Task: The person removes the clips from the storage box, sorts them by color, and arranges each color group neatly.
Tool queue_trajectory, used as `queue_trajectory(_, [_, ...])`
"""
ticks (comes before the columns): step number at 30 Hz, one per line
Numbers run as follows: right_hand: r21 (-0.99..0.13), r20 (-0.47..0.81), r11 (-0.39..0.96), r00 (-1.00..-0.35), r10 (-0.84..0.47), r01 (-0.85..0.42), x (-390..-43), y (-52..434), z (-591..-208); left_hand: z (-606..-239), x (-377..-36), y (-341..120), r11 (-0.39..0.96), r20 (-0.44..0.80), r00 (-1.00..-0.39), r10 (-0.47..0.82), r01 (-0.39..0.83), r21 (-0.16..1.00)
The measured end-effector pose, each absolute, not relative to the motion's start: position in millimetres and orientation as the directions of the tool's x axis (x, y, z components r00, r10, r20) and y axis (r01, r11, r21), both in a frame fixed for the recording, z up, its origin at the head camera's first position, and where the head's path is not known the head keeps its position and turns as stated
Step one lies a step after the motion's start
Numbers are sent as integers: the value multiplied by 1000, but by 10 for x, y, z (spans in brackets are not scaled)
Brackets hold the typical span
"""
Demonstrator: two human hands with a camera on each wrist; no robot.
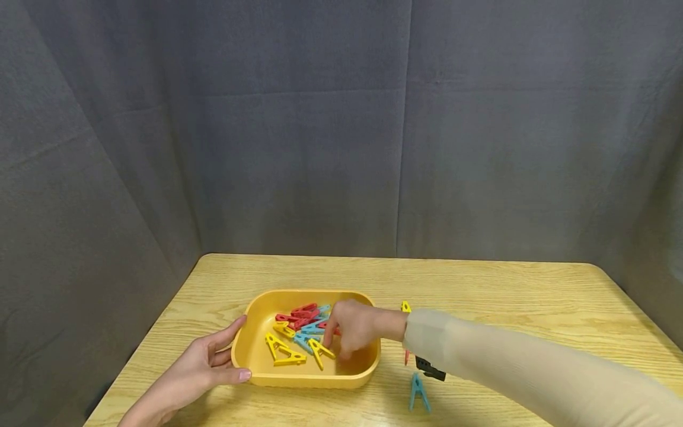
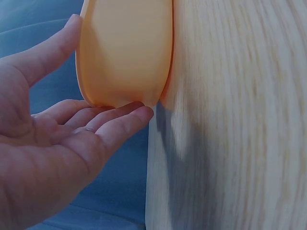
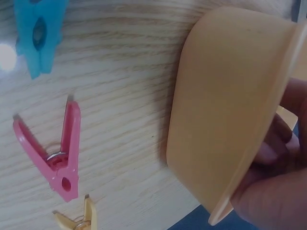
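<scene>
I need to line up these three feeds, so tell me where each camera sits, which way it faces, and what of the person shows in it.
Head: worn on the head, looks forward and down at the yellow tray of clothespins; left hand, right hand and sleeve show.
Left wrist: beside the table edge, looks along the palm at the tray's outer wall.
Right wrist: low outside the tray, sees the red clothespin and blue clothespin on the table; fingers reach over the rim.
Every view shares the tray.
</scene>
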State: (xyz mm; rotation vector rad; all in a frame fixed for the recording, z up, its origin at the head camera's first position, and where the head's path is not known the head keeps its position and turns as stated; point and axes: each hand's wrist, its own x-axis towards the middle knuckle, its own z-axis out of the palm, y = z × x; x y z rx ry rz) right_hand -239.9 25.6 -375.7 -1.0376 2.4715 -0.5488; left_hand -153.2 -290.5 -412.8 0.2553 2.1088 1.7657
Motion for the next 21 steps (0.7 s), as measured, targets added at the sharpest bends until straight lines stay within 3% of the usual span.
queue_trajectory(5, [-552,-170,586,-608,-776,-593,-2419,252,-3777,-4126,-1536,-2900,189,-159,-911,381,-92,978])
queue_trajectory(13, [-576,-181,489,-481,-858,-655,-2521,209,-3829,-4117,-1524,-2901,172,-149,-909,389,-87,981])
queue_trajectory(21, [-582,-208,478,-448,-869,-658,-2566,189,-3869,-4122,-1517,-2903,185,-152,-911,383,-85,979])
